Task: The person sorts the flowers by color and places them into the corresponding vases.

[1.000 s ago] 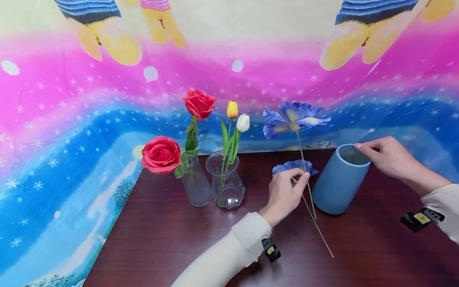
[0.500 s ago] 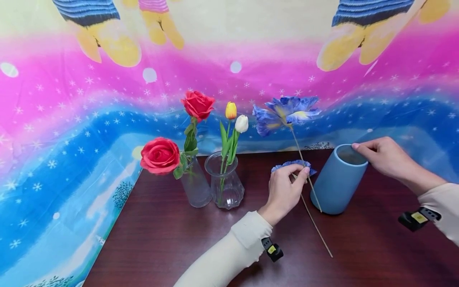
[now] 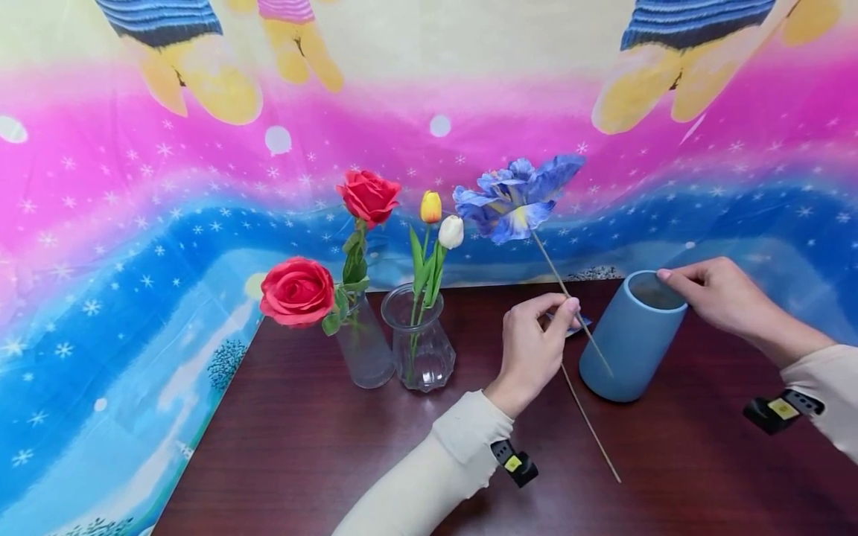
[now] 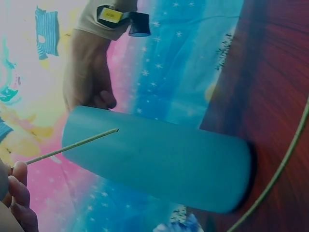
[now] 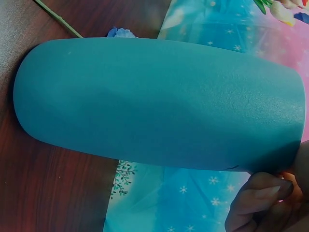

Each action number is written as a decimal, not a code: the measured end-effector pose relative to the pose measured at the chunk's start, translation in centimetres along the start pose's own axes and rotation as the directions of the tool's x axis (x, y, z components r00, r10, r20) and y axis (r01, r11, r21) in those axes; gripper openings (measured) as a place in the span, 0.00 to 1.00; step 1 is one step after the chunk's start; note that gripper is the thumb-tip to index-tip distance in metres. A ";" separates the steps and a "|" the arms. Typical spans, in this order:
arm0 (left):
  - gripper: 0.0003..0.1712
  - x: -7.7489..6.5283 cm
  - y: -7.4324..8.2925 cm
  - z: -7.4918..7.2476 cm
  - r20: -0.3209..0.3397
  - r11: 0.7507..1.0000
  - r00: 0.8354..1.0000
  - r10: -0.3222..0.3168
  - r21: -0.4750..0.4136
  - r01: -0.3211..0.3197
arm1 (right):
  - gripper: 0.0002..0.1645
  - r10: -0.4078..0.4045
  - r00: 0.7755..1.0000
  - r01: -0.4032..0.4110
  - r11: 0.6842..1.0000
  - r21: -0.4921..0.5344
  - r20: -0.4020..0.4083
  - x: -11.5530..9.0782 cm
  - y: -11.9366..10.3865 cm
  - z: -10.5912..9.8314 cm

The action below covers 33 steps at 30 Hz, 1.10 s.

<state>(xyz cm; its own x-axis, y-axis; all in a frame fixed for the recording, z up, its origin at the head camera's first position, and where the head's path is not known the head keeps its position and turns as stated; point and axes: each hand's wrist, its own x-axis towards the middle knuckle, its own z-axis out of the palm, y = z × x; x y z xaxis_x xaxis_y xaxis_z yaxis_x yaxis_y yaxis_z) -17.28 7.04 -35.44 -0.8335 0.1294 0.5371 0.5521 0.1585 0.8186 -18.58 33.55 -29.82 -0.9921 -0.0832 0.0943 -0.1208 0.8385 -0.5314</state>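
My left hand (image 3: 532, 353) pinches the thin stem of a blue artificial iris (image 3: 516, 201) between thumb and fingers. The bloom is raised, tilted to the left, and the bare stem end slants down in front of a blue vase (image 3: 630, 350). In the left wrist view that stem (image 4: 72, 146) overlaps the vase wall (image 4: 159, 159). My right hand (image 3: 731, 294) holds the vase's rim from the right, with the vase upright on the table. A second blue flower (image 3: 579, 326) lies on the table, mostly hidden behind my left hand, its stem (image 3: 593, 428) pointing toward the front right.
Left of my hands stand a frosted vase (image 3: 367, 357) with two red roses (image 3: 369, 197) and a clear glass vase (image 3: 429, 365) with a yellow and a white tulip (image 3: 451, 232). A printed cloth (image 3: 375, 82) hangs behind the dark wooden table (image 3: 302, 461).
The held blue flower's bloom has tipped left and upward, and its stem end has swung right and up across the vase. My right hand stays on the rim.
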 end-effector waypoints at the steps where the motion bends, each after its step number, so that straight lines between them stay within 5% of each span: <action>1: 0.14 0.1 0.2 0.0 -0.002 1.000 1.000 0.006 0.005 -0.006 | 0.32 0.004 1.000 -0.004 1.000 0.002 0.004 0.0 0.0 0.0; 33: 0.16 5.9 4.8 0.7 -0.008 0.994 0.995 0.102 0.034 -0.102 | 0.33 0.033 0.999 -0.032 0.999 0.033 -0.007 0.0 0.0 0.2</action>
<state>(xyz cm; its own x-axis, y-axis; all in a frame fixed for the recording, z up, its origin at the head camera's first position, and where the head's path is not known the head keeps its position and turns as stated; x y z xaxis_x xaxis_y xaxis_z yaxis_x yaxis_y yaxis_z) -19.55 9.29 -28.43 -0.7730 0.1370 0.6195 0.6344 0.1775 0.7524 -18.61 33.48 -29.98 -0.9952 -0.0517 0.0832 -0.0897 0.8225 -0.5616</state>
